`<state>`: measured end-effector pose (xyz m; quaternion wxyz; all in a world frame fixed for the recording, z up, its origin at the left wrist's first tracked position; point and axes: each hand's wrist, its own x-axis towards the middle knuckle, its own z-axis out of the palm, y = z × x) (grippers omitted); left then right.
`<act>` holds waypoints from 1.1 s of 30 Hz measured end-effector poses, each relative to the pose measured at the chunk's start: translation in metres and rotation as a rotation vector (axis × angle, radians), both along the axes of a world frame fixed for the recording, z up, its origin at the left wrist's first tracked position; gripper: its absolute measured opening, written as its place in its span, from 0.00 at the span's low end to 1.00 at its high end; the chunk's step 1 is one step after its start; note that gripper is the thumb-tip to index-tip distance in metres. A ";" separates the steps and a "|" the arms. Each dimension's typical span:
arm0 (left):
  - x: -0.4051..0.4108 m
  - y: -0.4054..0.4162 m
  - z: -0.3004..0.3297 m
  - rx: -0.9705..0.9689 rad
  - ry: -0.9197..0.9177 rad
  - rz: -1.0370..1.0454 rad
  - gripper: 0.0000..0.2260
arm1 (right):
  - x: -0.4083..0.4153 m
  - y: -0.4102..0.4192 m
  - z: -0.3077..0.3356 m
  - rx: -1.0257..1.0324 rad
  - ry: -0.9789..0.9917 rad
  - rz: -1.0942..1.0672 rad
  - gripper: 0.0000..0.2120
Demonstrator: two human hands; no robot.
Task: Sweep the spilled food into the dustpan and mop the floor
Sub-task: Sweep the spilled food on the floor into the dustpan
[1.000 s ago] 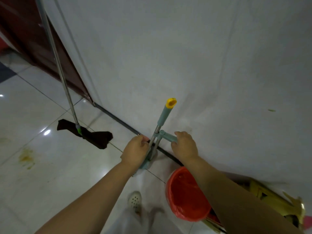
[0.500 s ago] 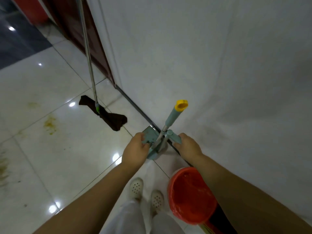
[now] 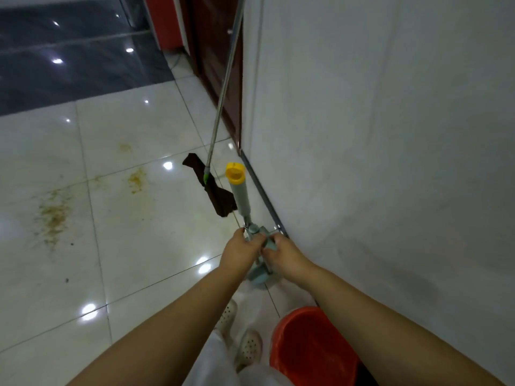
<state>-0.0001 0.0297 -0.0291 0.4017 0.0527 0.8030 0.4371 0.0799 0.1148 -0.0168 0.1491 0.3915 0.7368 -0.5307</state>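
Note:
My left hand (image 3: 242, 251) and my right hand (image 3: 284, 253) both grip a teal long-handled dustpan-and-broom set (image 3: 242, 195) with a yellow cap, held upright by the wall. Its teal pan (image 3: 260, 275) shows just below my hands. A flat mop with a dark brown cloth head (image 3: 213, 190) and a metal pole (image 3: 223, 87) leans against the wall ahead. Yellowish food stains (image 3: 54, 213) and smaller smears (image 3: 136, 176) mark the white floor tiles on the left.
A white wall (image 3: 376, 135) fills the right side. A red bucket (image 3: 312, 346) stands at the lower right beside my white shoes (image 3: 249, 345). A dark wooden door (image 3: 214, 51) and a dark floor area (image 3: 69, 51) lie ahead.
The view has swung left and up, showing more floor and stains. My hands have drawn closer together on the dustpan handle, which has tilted upright toward me.

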 end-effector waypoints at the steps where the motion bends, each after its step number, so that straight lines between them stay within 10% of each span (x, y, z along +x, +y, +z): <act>1: -0.001 -0.004 0.000 0.013 -0.020 0.054 0.20 | -0.003 -0.004 0.004 -0.006 0.008 0.034 0.15; 9: -0.013 -0.059 0.004 0.104 -0.245 0.464 0.20 | -0.020 -0.040 0.026 -0.059 0.038 0.336 0.14; 14: -0.022 -0.102 0.015 0.060 -0.166 0.459 0.23 | -0.039 -0.068 0.031 -0.113 0.021 0.421 0.08; 20: -0.032 -0.148 0.025 0.061 -0.250 0.465 0.21 | -0.098 -0.092 0.041 -0.173 -0.110 0.021 0.05; 27: -0.050 -0.214 0.020 0.120 -0.276 0.417 0.17 | -0.164 -0.145 0.063 -0.519 -0.275 0.094 0.23; 33: -0.071 -0.282 0.022 0.084 -0.097 0.343 0.16 | -0.204 -0.227 0.076 -0.673 -0.457 0.167 0.20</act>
